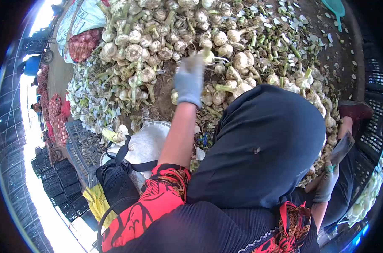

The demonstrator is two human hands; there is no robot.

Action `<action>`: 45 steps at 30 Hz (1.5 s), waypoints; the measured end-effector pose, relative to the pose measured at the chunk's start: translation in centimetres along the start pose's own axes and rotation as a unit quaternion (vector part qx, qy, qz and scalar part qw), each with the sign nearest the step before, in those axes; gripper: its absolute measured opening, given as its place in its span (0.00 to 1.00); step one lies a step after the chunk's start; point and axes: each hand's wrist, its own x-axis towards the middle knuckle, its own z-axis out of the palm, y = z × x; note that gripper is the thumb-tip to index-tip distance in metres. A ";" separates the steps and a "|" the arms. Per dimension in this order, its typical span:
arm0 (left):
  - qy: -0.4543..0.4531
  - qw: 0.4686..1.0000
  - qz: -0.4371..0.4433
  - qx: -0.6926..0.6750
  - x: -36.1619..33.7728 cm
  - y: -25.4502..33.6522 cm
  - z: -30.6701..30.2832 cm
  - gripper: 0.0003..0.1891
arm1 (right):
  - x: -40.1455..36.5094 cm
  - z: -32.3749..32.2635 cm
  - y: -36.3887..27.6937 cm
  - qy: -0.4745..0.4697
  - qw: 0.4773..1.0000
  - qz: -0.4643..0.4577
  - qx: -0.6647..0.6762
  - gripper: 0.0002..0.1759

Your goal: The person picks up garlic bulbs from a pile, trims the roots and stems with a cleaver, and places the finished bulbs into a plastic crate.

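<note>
Two gloved hands are in view. The left hand [190, 78] is stretched out over a big heap of bulbs [240, 61] with stalks, its fingers at a pale bulb [208, 56]. Motion blurs the fingers, so I cannot tell whether they are open or closed on it. The heap lies across the ground ahead of the person and curves down the right side of the dark-covered knee [271, 143].

The right hand [326, 183] is low on the right, beside that knee, its fingers curled around the lower end of a flat grey tool [342, 148] that slants upward. Just above the tool is a red shoe [356, 110].

Scraps [92, 90] of papery skin lie left of the heap, with cut stalks [280, 52] and more skins at the upper right. Left of the outstretched arm are a white tub [151, 141], a black bag [117, 183], a grey-blue crate [81, 147] and a yellow sack [97, 202]. Farther up stand a red net bag [83, 45] and a white sack [89, 17]. A green scoop [336, 9] lies at the top right, above the dark crates [375, 114]
</note>
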 end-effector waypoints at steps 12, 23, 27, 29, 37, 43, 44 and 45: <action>0.059 0.976 0.013 0.211 10.1 -12.1 -3.6 0.31 | 0.4 -0.3 0.2 -0.019 0.999 0.037 -0.035 0.20; -0.082 0.959 -0.162 0.218 11.8 -8.3 -2.1 0.30 | 0.4 0.1 0.5 -0.009 0.999 0.030 -0.026 0.21; -0.028 0.943 0.002 0.330 11.9 -13.8 -2.7 0.26 | 0.1 1.2 -0.6 -0.005 0.999 0.026 -0.031 0.20; -0.030 0.996 -0.058 0.064 9.6 -11.9 -2.4 0.24 | 0.2 0.8 -0.5 -0.010 0.999 0.022 -0.041 0.20; -0.197 0.805 -0.117 -0.548 7.5 -9.0 -3.9 0.16 | -0.1 1.1 -0.8 -0.014 0.999 0.033 -0.024 0.19; -0.096 0.974 -0.069 -0.192 10.3 -7.7 -1.0 0.19 | 0.0 0.7 -0.3 -0.018 0.999 0.038 -0.014 0.18; -0.078 0.990 -0.063 -0.099 11.0 -7.1 -0.1 0.21 | 0.1 0.7 -0.5 -0.021 0.999 0.039 -0.019 0.17; -0.059 0.997 -0.056 -0.005 12.1 -6.7 0.6 0.22 | 0.1 0.8 -0.6 -0.025 0.999 0.039 -0.025 0.17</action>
